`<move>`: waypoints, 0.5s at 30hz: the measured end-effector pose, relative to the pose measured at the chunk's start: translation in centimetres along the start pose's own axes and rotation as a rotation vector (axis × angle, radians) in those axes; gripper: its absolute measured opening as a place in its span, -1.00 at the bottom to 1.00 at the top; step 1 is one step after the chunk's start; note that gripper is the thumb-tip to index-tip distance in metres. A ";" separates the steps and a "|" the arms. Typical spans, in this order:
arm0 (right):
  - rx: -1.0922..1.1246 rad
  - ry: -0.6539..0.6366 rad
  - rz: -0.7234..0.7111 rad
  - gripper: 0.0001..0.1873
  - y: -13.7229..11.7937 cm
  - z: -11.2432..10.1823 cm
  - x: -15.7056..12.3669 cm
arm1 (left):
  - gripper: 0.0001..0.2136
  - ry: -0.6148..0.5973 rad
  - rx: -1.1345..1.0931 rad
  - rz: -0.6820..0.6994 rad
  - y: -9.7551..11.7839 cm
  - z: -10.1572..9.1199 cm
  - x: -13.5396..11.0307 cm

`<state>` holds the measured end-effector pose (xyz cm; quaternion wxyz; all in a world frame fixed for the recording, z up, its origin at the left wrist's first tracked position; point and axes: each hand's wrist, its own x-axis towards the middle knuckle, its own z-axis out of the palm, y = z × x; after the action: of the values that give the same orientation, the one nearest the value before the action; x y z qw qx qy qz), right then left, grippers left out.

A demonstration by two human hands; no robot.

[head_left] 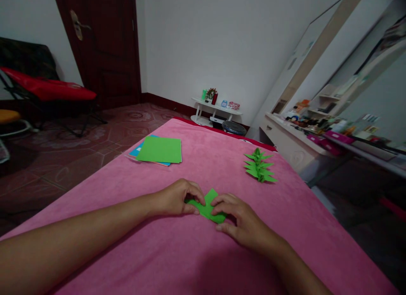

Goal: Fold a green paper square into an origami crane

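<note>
Head view, pink cloth (206, 164), dark door (106, 45), hands (177, 198) on green paper (207, 210), left pinching, right spread

No text, label, number or sign can be read.

On the cloth (142, 252) before us, a paper piece (207, 209) lies between our left hand (179, 197) and our right hand (244, 221), touching both. Beyond it, we have a stack of sheets (161, 149) to the left and a paper model (259, 168) to the right. Past the cloth's far edge stands a low shelf (198, 100), bearing a plant (211, 93); a door (104, 49) and chair (53, 88) stand left, a dresser (288, 136) right.
</note>
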<state>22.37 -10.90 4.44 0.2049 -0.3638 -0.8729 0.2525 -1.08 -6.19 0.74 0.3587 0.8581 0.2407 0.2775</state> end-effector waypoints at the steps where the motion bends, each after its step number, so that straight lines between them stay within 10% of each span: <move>1: 0.029 0.018 0.004 -0.82 0.1 0.1 0.0 | -0.76 0.003 -0.008 -0.003 -0.1 0.0 0.0; 15: 0.111 0.244 0.152 -0.81 1.1 2.0 0.3 | -0.87 -0.022 -0.098 -0.035 0.5 -0.6 -0.5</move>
<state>21.69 -10.59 2.30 0.3095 -0.4448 -0.7963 0.2689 -1.71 -6.56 1.28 0.4077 0.8382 0.2377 0.2733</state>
